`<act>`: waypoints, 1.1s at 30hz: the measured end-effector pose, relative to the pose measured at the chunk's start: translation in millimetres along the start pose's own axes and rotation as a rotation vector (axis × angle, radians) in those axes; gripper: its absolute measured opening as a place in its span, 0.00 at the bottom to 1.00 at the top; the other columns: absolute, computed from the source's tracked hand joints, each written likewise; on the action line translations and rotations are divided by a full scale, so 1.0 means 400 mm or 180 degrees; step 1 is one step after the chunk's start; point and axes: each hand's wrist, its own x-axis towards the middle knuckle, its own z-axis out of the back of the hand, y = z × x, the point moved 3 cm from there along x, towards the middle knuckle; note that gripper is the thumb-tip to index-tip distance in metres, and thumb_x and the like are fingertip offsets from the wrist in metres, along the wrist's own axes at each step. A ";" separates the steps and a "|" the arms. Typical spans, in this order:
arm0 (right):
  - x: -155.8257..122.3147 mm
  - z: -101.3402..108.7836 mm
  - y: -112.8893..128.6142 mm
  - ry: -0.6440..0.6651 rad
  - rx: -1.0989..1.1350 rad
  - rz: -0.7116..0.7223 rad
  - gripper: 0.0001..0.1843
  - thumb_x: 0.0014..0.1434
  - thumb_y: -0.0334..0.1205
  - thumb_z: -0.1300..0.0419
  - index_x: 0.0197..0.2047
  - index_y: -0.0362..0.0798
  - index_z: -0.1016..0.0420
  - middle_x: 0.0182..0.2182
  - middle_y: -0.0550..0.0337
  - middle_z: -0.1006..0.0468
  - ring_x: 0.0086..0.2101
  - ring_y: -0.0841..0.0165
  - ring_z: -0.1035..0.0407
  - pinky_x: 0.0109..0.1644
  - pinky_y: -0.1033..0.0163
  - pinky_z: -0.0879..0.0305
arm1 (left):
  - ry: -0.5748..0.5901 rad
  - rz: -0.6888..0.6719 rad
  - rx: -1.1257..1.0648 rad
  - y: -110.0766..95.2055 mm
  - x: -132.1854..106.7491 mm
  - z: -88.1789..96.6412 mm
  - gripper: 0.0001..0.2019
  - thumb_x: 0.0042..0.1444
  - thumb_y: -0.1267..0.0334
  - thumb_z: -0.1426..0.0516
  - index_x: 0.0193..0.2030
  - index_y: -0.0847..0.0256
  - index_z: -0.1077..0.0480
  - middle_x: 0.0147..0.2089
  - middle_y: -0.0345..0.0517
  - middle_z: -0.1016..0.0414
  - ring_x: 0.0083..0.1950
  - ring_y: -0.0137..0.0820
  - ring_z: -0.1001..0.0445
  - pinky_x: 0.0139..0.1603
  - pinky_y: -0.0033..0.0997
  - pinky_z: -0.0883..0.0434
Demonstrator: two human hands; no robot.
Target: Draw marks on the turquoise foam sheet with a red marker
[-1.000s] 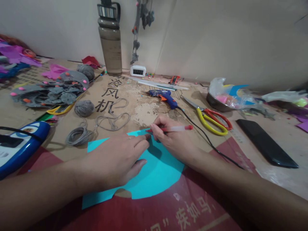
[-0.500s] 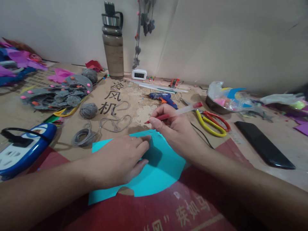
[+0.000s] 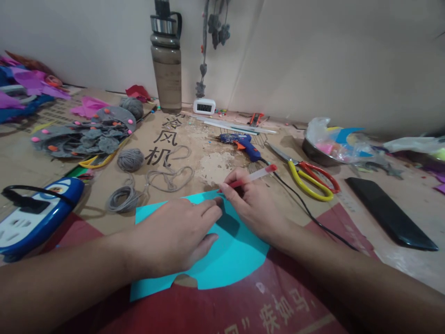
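Note:
A turquoise sheet of paper (image 3: 229, 264) with a curved lower right edge and a small notch lies on the cardboard. My left hand (image 3: 177, 232) rests flat on it, fingers stretched toward the sheet's upper edge and holding nothing. In my right hand (image 3: 252, 206) is a red pen with a clear barrel (image 3: 259, 174), gripped between thumb and fingers. The pen's tip is at the upper edge of the paper, close to my left fingertips. My fingers partly hide the tip, so I cannot tell whether it touches.
Behind the paper lie grey yarn (image 3: 130, 160), a blue glue gun (image 3: 239, 143) with a black cord, and scissors (image 3: 309, 178). A power strip (image 3: 38, 215) is at left, a black phone-like slab (image 3: 389, 213) at right. A water bottle (image 3: 167, 69) and clock (image 3: 204, 106) stand by the wall.
My right hand has come down and nearer, bringing the pen tip from beyond the paper to its upper edge. My left hand stays on the sheet. The view has shifted slightly.

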 end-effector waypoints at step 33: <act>0.011 -0.017 -0.001 0.0011 -0.0021 0.0187 0.09 0.62 0.40 0.45 0.30 0.49 0.35 0.26 0.64 0.29 0.28 0.71 0.33 0.34 0.64 0.38 | 0.0058 -0.0042 0.0171 -0.002 -0.004 -0.010 0.16 0.60 0.48 0.48 0.44 0.59 0.35 0.49 0.48 0.26 0.33 0.41 0.25 0.25 0.37 0.35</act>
